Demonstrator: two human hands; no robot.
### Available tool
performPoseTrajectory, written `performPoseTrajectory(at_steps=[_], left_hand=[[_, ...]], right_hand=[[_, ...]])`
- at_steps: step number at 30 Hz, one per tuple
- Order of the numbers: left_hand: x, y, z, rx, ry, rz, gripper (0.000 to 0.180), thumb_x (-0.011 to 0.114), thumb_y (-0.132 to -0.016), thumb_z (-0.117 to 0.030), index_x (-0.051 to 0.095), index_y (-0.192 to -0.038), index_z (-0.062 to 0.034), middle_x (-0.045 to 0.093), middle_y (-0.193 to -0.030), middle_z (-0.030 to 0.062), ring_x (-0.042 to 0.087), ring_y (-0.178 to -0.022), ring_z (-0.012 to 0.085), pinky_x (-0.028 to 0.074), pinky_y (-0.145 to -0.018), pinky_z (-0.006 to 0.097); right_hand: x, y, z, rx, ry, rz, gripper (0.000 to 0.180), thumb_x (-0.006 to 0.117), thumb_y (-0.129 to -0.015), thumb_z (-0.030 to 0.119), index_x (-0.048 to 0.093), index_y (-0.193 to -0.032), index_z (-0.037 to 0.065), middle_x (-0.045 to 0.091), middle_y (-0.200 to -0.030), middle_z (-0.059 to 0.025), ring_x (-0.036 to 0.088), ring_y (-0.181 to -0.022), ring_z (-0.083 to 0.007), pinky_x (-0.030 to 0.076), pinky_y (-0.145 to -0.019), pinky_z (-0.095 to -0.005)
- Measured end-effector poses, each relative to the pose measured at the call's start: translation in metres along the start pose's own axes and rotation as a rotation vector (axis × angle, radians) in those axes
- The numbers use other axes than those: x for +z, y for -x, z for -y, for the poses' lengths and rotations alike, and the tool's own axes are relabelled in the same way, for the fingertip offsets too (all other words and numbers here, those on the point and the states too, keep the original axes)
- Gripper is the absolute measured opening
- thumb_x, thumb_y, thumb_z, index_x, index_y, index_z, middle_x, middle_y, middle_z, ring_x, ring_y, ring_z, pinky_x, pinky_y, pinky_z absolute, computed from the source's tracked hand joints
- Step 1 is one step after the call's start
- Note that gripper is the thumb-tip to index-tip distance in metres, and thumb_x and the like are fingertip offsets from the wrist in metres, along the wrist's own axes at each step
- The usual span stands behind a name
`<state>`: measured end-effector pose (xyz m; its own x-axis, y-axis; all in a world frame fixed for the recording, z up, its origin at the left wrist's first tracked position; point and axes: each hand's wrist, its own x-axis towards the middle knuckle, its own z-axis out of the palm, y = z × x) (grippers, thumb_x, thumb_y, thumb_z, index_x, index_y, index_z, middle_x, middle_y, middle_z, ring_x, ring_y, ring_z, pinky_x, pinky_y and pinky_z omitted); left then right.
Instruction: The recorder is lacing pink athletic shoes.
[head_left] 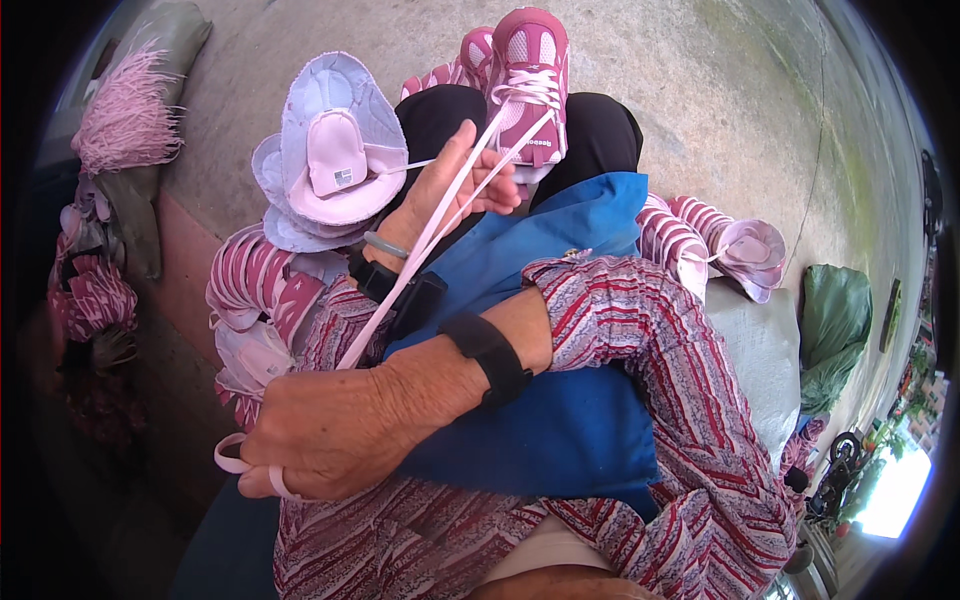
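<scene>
Your right hand (pixel 330 425) grips the pale lace (pixel 440 225) shut; your left hand (pixel 455 185) pinches it. Pink shoe (pixel 530 80) on knee, open concrete beyond. Right fingertips hidden.

Right hand (pixel 330 430) is curling over its own fingertips, hiding the grip on the pink lace (pixel 420 250). Second pink shoe (pixel 470 55), upper centre, is sitting half hidden behind the front shoe (pixel 528 80). Lower right scenery is blurring out.
</scene>
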<state>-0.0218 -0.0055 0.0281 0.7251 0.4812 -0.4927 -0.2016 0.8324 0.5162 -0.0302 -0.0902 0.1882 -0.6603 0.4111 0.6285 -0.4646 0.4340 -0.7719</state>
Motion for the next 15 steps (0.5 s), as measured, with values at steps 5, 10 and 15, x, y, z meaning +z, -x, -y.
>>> performPoseTrajectory(at_steps=[5,10,15], left_hand=[[0.016,-0.016,-0.015,0.052,0.036,0.158,0.044,0.05,-0.092,-0.037,0.055,-0.103,0.0055,0.06,-0.071,0.0052,0.06,-0.061,0.0149,0.052,-0.066,0.03],[0.006,0.007,-0.018,0.075,-0.17,0.092,0.034,0.049,-0.093,-0.028,0.056,-0.099,0.0048,0.048,-0.056,-0.0021,0.045,-0.048,0.0055,0.04,-0.047,0.022],[0.025,0.006,-0.007,0.135,-0.426,-0.021,0.034,0.048,-0.093,-0.031,0.063,-0.088,-0.0004,0.042,-0.045,-0.0027,0.036,-0.034,0.0043,0.033,-0.037,0.019]], right_hand=[[0.003,0.01,-0.014,0.078,0.064,0.014,0.015,0.053,-0.078,0.015,0.056,-0.072,0.001,0.053,-0.052,-0.0144,0.057,-0.05,-0.0341,0.045,-0.047,-0.0416],[-0.082,0.077,0.001,0.301,0.346,0.007,0.054,0.056,-0.065,-0.002,0.044,-0.117,0.002,0.047,-0.109,-0.0173,0.047,-0.107,-0.0314,0.039,-0.09,-0.042],[-0.163,0.199,0.0,0.817,0.964,-0.674,0.016,0.057,-0.082,0.011,0.061,-0.095,0.003,0.059,-0.08,-0.0135,0.061,-0.072,-0.0286,0.05,-0.066,-0.0347]])
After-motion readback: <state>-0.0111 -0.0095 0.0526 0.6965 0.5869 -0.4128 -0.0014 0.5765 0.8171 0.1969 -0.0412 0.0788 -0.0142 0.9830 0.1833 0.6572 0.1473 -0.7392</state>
